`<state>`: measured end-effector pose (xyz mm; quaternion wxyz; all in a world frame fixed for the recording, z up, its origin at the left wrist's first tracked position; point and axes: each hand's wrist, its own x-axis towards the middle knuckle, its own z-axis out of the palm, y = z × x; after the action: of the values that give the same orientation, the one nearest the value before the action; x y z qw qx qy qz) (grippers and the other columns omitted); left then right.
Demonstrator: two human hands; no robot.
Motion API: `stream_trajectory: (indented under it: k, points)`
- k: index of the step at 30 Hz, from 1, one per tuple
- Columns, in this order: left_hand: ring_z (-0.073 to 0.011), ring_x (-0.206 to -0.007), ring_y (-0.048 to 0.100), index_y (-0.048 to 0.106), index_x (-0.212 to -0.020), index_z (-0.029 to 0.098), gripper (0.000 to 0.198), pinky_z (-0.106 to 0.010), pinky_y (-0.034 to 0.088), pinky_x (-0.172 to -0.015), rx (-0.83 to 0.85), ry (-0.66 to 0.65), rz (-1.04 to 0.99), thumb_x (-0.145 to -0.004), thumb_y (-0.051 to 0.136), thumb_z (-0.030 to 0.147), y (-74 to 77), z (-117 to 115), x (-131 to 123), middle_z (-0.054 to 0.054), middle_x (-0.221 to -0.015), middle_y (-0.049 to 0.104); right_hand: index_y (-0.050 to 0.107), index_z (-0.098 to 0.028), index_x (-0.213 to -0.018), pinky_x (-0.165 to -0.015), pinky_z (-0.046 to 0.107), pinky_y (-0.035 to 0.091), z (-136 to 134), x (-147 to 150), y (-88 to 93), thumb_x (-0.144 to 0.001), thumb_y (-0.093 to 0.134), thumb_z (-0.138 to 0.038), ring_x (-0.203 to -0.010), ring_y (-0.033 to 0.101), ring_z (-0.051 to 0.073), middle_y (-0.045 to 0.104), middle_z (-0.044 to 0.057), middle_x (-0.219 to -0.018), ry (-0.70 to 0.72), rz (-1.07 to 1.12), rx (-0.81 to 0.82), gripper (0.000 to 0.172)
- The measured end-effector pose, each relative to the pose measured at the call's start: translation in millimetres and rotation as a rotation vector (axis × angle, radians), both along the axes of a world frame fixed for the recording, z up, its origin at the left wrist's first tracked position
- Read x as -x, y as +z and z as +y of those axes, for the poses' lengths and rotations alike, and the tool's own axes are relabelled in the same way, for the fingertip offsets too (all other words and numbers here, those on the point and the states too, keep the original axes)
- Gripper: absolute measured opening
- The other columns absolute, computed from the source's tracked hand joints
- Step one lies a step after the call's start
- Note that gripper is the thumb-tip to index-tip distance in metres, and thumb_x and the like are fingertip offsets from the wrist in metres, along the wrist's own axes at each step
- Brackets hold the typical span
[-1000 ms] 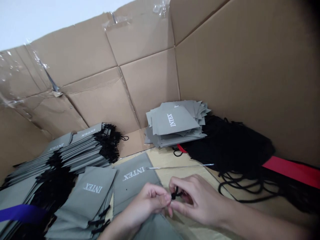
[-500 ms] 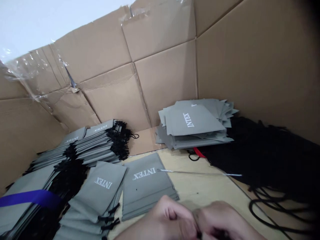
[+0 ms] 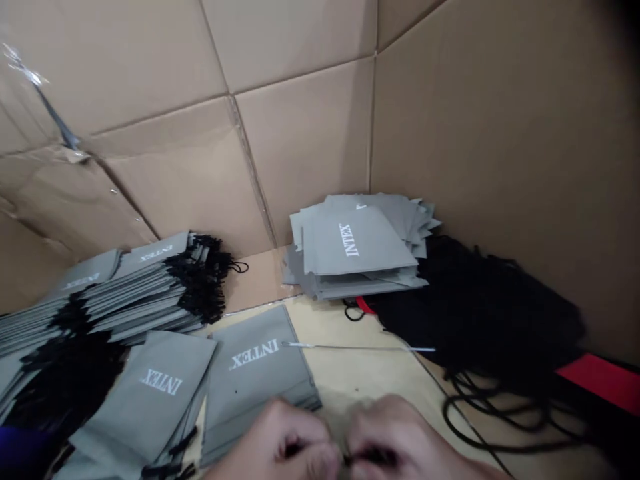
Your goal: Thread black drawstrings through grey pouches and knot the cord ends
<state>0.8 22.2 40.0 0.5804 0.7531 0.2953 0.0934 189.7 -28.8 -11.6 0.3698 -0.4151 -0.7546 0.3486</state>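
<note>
At the bottom edge, my left hand (image 3: 287, 443) and my right hand (image 3: 400, 443) meet with bent fingers pinched together. A small bit of black cord (image 3: 347, 460) shows between their fingertips; the rest is hidden by the fingers and the frame edge. Just beyond my left hand lies a stack of flat grey pouches (image 3: 255, 373) printed INTEX. A thin metal wire needle (image 3: 360, 347) rests with one end on the top pouch and reaches right across the yellowish board. Left of it are grey pouches with black cord ends (image 3: 160, 363), overlapping in a pile.
Cardboard walls (image 3: 300, 147) enclose the back and sides. Against them stand a loose pile of grey pouches (image 3: 360, 243) and stacked corded pouches (image 3: 143, 293). A large black cord bundle (image 3: 480, 313) with a red band (image 3: 603, 383) fills the right. A blue-purple strip (image 3: 23, 447) shows lower left.
The view has tilted down and turned right, so things sit further left and the red band shows. My hands stay together, pinching, with a slightly wider gap between the knuckles.
</note>
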Motion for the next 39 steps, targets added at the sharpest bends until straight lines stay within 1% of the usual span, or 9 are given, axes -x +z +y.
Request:
stream_trajectory:
  k: [3,5,9,13,17,21,29,33,39]
  points:
    - [-0.0096,-0.054,0.035,0.057,-0.065,0.014,0.044,-0.022,0.023,-0.049,-0.098,0.091,-0.03,-0.084,0.043,0.051,-8.0,4,-3,0.002,-0.056,0.041,0.055,-0.02,-0.071,-0.043,0.022,0.024,8,-2,6.4,-0.082,0.05,-0.051,-0.044,0.031,0.008,0.035,-0.006,-0.049,-0.047,0.037,0.109,0.034]
    - [-0.0084,-0.051,0.029,0.06,-0.075,0.013,0.039,-0.022,0.019,-0.047,-0.075,0.145,-0.038,-0.082,0.049,0.05,-13.8,9,-3,0.004,-0.056,0.037,0.053,-0.019,-0.071,-0.044,0.021,0.023,10,-1,9.4,-0.084,0.05,-0.047,-0.046,0.031,0.008,0.035,-0.007,-0.05,-0.069,0.051,0.123,0.031]
    - [-0.0076,-0.051,0.027,0.059,-0.075,0.013,0.039,-0.021,0.018,-0.047,0.041,0.221,-0.135,-0.076,0.057,0.052,-26.0,17,0,0.005,-0.057,0.039,0.047,-0.019,-0.068,-0.046,0.021,0.025,10,1,16.1,-0.088,0.045,-0.045,-0.049,0.032,0.008,0.037,-0.006,-0.055,-0.102,0.11,0.152,0.033]
    - [-0.0098,-0.056,0.04,0.062,-0.074,0.013,0.04,-0.02,0.028,-0.054,0.122,0.223,-0.223,-0.068,0.065,0.052,-32.9,21,-1,0.001,-0.063,0.052,0.047,-0.018,-0.069,-0.046,0.021,0.026,13,-1,15.4,-0.09,0.038,-0.048,-0.047,0.033,0.008,0.037,-0.006,-0.052,-0.166,0.219,0.184,0.038]
    - [-0.0118,-0.058,0.042,0.066,-0.068,0.012,0.04,-0.021,0.029,-0.055,-0.016,0.222,-0.196,-0.071,0.062,0.052,-33.2,21,-2,0.0,-0.059,0.053,0.051,-0.018,-0.082,-0.044,0.021,0.025,17,-2,8.7,-0.091,0.035,-0.05,-0.044,0.035,0.008,0.041,-0.007,-0.051,-0.204,0.263,0.199,0.037]
    - [-0.0127,-0.058,0.044,0.067,-0.068,0.013,0.041,-0.021,0.032,-0.057,-0.083,0.174,-0.17,-0.076,0.056,0.052,-34.4,20,-2,0.0,-0.059,0.055,0.052,-0.019,-0.096,-0.046,0.021,0.026,14,1,9.3,-0.092,0.034,-0.048,-0.045,0.036,0.008,0.045,-0.006,-0.055,-0.145,0.24,0.211,0.034]
    - [-0.0139,-0.063,0.05,0.064,-0.064,0.013,0.029,-0.021,0.037,-0.063,-0.13,0.1,-0.15,-0.081,0.053,0.035,-34.9,15,-6,-0.001,-0.061,0.057,0.058,-0.015,-0.071,-0.048,0.022,0.021,11,5,15.5,-0.088,0.044,-0.046,-0.053,0.032,0.009,0.036,-0.005,-0.056,-0.042,0.055,0.317,0.038]
    - [-0.0138,-0.062,0.048,0.064,-0.064,0.013,0.027,-0.021,0.036,-0.06,-0.099,0.13,-0.12,-0.08,0.053,0.031,-34.7,13,-7,0.0,-0.06,0.056,0.05,-0.016,-0.062,-0.044,0.023,0.015,13,8,15.3,-0.081,0.054,-0.048,-0.046,0.026,0.007,0.033,-0.008,-0.049,-0.006,0.301,0.529,0.037]
    - [-0.0123,-0.058,0.043,0.065,-0.065,0.012,0.033,-0.02,0.032,-0.057,-0.129,0.147,-0.119,-0.083,0.049,0.035,-32.7,9,-5,0.001,-0.056,0.048,0.034,-0.021,-0.059,-0.04,0.023,0.007,8,17,14.4,-0.074,0.061,-0.036,-0.037,0.01,0.004,0.024,-0.013,-0.04,-0.043,0.817,0.866,0.034]
